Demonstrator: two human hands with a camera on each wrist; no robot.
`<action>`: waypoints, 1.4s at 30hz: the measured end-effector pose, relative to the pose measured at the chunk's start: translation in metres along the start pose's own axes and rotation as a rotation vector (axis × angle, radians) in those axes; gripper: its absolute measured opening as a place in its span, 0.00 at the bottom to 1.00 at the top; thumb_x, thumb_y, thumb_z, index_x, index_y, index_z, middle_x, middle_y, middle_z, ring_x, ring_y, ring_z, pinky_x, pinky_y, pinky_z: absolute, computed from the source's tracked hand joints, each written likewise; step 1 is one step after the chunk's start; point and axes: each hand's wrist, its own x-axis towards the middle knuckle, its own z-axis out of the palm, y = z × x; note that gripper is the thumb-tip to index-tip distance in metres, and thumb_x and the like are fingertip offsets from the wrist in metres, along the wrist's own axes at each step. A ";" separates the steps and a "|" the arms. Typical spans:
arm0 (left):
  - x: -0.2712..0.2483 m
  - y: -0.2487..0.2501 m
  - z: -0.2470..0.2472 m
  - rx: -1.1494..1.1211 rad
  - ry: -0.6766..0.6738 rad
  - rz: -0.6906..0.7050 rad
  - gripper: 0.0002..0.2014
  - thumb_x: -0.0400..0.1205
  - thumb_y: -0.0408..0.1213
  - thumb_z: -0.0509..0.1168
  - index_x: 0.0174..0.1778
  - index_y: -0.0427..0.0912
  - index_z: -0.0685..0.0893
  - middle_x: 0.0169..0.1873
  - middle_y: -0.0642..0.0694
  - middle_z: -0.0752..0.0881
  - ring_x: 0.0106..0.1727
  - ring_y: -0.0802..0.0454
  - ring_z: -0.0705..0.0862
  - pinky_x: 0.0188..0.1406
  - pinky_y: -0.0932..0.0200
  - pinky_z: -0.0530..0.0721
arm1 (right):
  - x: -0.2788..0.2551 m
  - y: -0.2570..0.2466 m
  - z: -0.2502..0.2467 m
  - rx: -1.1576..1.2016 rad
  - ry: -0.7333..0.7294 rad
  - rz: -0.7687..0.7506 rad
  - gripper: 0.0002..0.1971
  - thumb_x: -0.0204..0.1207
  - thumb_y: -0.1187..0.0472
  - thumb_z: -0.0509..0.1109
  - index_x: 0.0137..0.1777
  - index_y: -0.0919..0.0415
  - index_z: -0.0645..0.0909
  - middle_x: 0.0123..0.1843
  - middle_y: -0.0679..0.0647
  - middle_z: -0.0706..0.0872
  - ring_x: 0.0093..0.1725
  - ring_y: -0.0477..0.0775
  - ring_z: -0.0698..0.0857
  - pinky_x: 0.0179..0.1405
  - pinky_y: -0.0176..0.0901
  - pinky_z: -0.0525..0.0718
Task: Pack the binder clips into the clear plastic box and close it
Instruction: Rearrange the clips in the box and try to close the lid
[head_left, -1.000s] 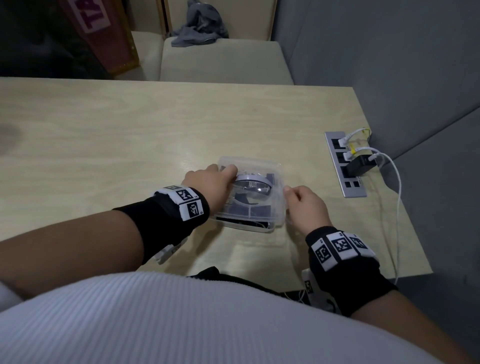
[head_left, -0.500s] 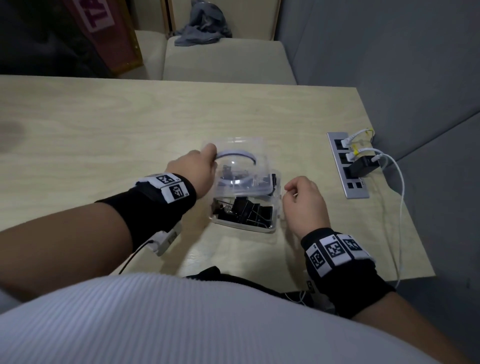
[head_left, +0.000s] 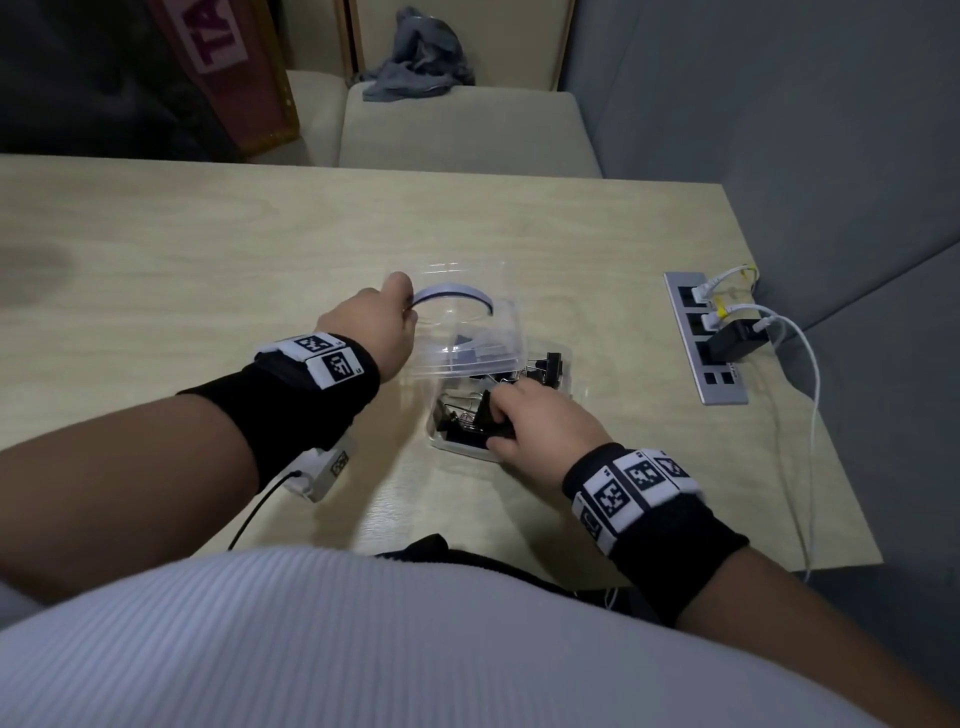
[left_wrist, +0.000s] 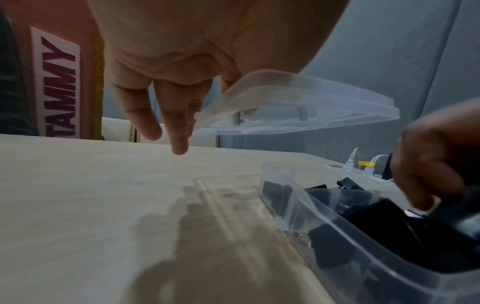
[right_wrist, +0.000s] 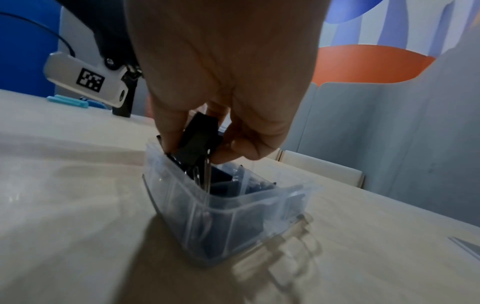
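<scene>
Clear plastic box on pale worktop, near front edge, binder clips inside. Lid raised off box, pinched at rim by left hand. Right hand pinching one black clip at box. Power strip and white cables rightward, near worktop edge.

— What lies on the wooden table at the right edge?
— A grey socket strip, with white cables and a black charger.
— And far behind?
— A beige seat with grey cloth, left of it a red sign.
</scene>
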 end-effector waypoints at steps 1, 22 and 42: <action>0.000 0.000 0.000 0.000 0.000 0.002 0.10 0.85 0.46 0.52 0.56 0.44 0.69 0.46 0.36 0.82 0.43 0.33 0.82 0.45 0.42 0.82 | -0.001 0.001 -0.002 0.041 0.030 0.025 0.10 0.75 0.54 0.70 0.44 0.53 0.70 0.48 0.51 0.76 0.48 0.57 0.80 0.40 0.46 0.74; 0.004 0.008 -0.006 -0.044 0.014 0.021 0.10 0.86 0.44 0.52 0.57 0.42 0.69 0.40 0.41 0.78 0.39 0.37 0.78 0.39 0.47 0.77 | -0.013 0.027 -0.024 0.440 0.334 0.470 0.03 0.70 0.61 0.71 0.42 0.53 0.81 0.47 0.51 0.85 0.46 0.51 0.83 0.44 0.41 0.79; -0.008 0.017 -0.004 -0.032 -0.041 0.092 0.10 0.86 0.44 0.52 0.58 0.43 0.70 0.41 0.43 0.78 0.39 0.39 0.78 0.39 0.49 0.76 | -0.021 0.028 -0.005 0.373 0.215 0.591 0.14 0.76 0.54 0.63 0.30 0.56 0.69 0.29 0.52 0.77 0.31 0.56 0.77 0.34 0.48 0.78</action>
